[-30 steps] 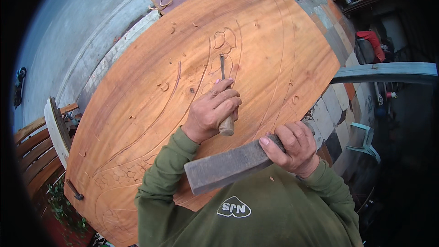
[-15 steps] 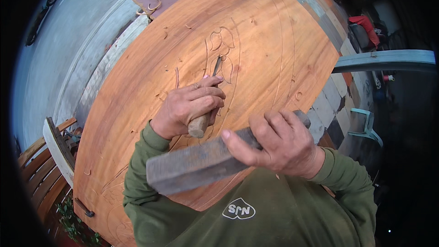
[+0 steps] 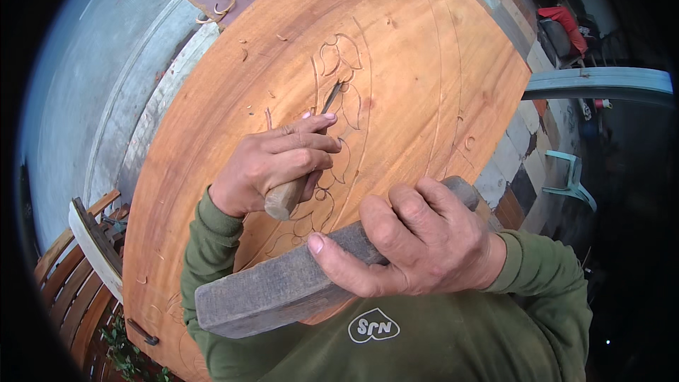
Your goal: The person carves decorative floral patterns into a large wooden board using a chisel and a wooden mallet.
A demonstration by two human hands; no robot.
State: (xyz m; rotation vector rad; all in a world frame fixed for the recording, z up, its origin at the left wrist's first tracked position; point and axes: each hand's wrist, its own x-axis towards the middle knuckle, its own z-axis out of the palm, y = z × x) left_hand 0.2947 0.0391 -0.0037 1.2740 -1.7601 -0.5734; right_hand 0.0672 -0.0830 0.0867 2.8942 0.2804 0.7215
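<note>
1. Wooden-handled steel chisel [image 3: 311, 152], tip on the carved leaf outline of the large reddish round wooden panel [image 3: 424, 64].
2. Left hand [image 3: 272, 159] fingers wrapped tight around the chisel.
3. Right hand [image 3: 417, 240] clenches the grey wooden mallet block [image 3: 283, 286].
4. Curled shavings [image 3: 226, 3] lie beyond; slatted wooden chair [image 3: 78, 269] at left.

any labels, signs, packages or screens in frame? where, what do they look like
Logo patch: on the chest of the green sweatshirt, bottom centre below the right hand; white, rounded heart-like outline with white lettering inside.
No packages, signs or screens visible.
</note>
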